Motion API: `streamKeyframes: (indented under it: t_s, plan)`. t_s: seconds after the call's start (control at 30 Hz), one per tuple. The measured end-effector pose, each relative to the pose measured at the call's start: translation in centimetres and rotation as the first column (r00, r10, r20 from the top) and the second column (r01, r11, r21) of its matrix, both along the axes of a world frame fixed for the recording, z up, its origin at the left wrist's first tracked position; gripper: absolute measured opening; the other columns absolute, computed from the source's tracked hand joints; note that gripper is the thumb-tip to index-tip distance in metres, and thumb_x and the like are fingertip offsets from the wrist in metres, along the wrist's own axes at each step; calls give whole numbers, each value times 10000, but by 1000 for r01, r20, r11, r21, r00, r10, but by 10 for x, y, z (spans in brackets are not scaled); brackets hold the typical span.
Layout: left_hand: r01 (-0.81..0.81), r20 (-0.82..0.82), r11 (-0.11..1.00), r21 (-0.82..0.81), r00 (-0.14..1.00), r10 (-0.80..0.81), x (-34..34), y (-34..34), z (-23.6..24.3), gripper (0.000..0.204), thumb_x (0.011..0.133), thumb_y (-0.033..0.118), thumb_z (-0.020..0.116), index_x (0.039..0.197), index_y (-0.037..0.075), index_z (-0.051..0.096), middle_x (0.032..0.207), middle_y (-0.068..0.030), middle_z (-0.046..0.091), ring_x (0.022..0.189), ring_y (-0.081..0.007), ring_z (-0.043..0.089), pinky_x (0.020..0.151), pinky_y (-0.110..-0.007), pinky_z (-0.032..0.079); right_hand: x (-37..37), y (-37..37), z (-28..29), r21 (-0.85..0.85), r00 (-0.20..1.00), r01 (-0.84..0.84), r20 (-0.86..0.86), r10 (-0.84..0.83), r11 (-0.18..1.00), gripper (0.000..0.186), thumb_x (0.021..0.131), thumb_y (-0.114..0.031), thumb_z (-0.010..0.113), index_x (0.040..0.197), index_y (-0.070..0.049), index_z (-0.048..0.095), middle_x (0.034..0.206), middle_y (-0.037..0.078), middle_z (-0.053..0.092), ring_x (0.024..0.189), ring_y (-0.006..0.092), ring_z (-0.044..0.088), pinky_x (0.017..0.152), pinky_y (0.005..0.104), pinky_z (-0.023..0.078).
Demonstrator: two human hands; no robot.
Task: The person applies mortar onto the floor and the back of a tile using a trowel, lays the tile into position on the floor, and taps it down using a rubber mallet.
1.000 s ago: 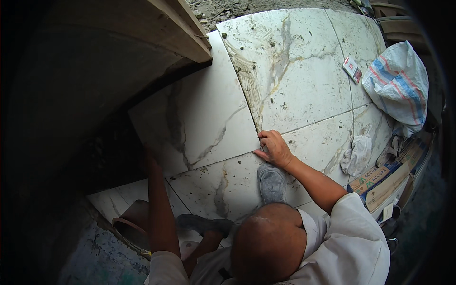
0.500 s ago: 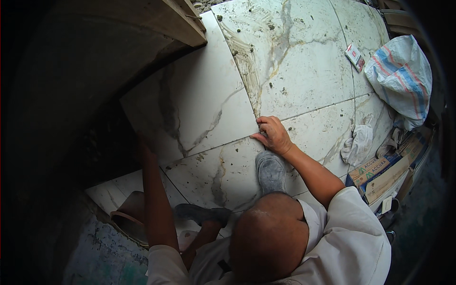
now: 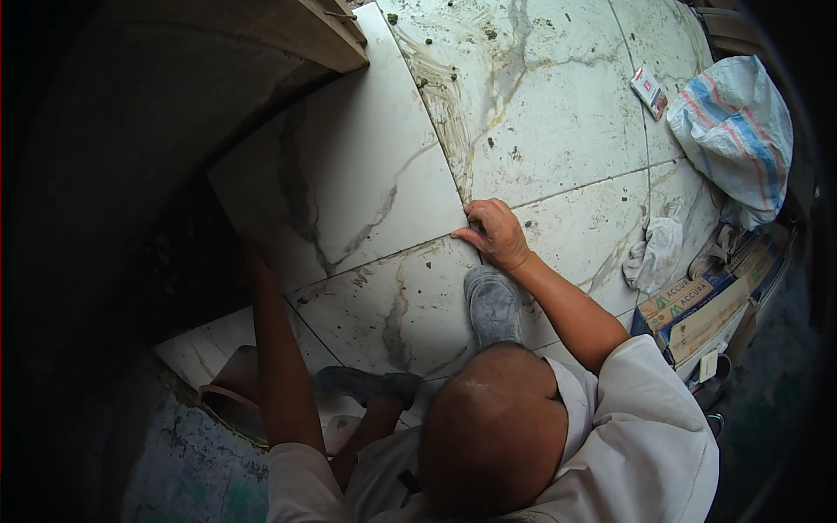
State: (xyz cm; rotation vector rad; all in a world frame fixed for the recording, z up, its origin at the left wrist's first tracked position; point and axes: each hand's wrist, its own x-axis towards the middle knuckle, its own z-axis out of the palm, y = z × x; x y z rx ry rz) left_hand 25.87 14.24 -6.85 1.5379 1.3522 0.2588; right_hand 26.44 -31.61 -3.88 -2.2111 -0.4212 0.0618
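A large white floor tile [image 3: 366, 166] with grey marble veins lies in front of me, its left part in deep shadow. At its near right corner my right hand [image 3: 497, 234] is closed, fingers curled at the right edge and thumb by the near edge. My left hand [image 3: 255, 261] reaches to the tile's near left corner, beside a dark uncovered patch [image 3: 187, 261]. Shadow hides the left fingers, so their grip does not show. Smeared grey-brown residue [image 3: 440, 96] runs along the neighbouring tile by the right edge.
A wooden frame piece [image 3: 336, 39] overhangs the tile's far end. To the right are a small packet [image 3: 649, 91], a striped woven sack [image 3: 737, 139], a whitish rag [image 3: 654, 254] and flattened cardboard boxes [image 3: 711, 301]. A bucket [image 3: 237, 392] stands by my left forearm; my grey shoe [image 3: 494, 307] is near the right hand.
The whole view has shifted slightly, so the scene sits a little higher and further left. Both hands stay at the tile's near corners; the right fingers look slightly more curled.
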Motion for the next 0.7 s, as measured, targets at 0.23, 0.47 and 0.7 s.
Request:
streamKeyframes:
  t_s: [0.23, 0.47, 0.7]
  plan:
    - [-21, -20, 1000, 10, 1000, 21, 6, -3, 7, 374, 860, 279, 719, 1087, -14, 668, 1038, -90, 671, 900, -191, 631, 760, -338, 515, 2, 2, 1, 7, 994, 72, -86, -71, 997, 395, 640, -227, 853, 880, -55, 590, 759, 57, 582, 671, 225, 553, 604, 325, 475]
    - [477, -237, 740, 474, 879, -415, -15, 31, -3, 385, 866, 316, 708, 1065, -13, 677, 985, -85, 681, 848, -197, 639, 716, -343, 516, 5, 14, 6, 37, 997, 62, -43, -61, 997, 379, 655, -228, 846, 870, -53, 587, 741, 60, 571, 660, 224, 544, 584, 324, 464]
    - [92, -74, 995, 48, 993, -89, 11, -24, 2, 402, 877, 345, 693, 1068, -9, 671, 973, -91, 677, 826, -193, 633, 702, -347, 514, -2, -8, 6, -33, 993, 77, -85, -79, 997, 362, 673, -211, 837, 880, -51, 587, 757, 66, 575, 679, 233, 544, 605, 334, 466]
